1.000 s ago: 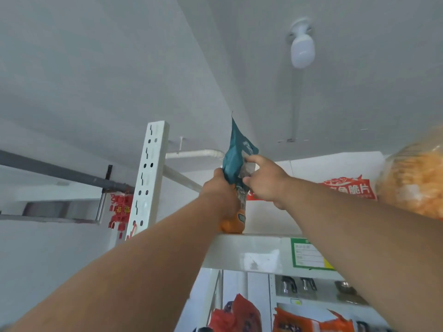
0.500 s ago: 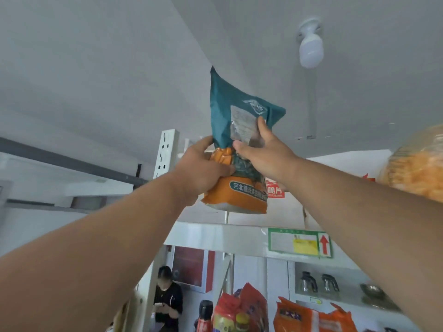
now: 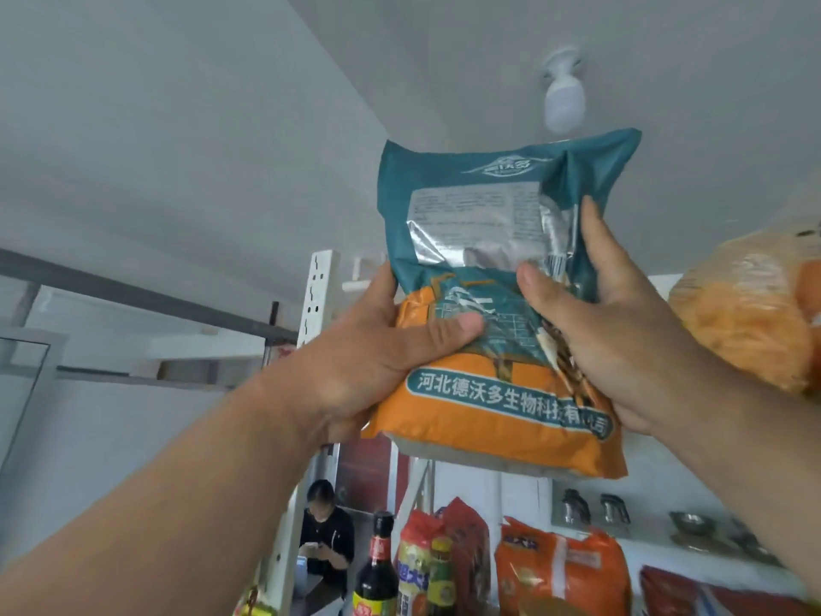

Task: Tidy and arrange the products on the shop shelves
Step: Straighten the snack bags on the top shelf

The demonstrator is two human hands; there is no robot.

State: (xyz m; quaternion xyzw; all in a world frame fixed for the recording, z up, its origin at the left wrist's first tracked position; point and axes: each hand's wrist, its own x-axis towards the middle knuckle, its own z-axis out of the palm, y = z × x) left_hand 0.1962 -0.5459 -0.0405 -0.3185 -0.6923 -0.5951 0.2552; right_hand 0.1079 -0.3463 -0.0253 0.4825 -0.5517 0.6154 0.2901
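A teal and orange bag [image 3: 484, 224] with Chinese print is held up in front of me, under the ceiling. My left hand [image 3: 377, 349] grips its lower left side, thumb across the front. My right hand [image 3: 608, 322] grips its right side, fingers along the edge and thumb on the front. The bag hides the top shelf behind it.
A clear bag of orange snacks [image 3: 746, 317] sits high on the right. Below stand a dark sauce bottle [image 3: 376, 571], red and orange packets [image 3: 559, 575] and metal ware [image 3: 591, 509] on a back shelf. A white slotted upright [image 3: 316, 295] rises at left. A person [image 3: 326, 531] sits beyond.
Both hands have pulled the bag off the top shelf and toward me; it now looms larger and nearer. The view has tilted down, showing the lower shelf goods.
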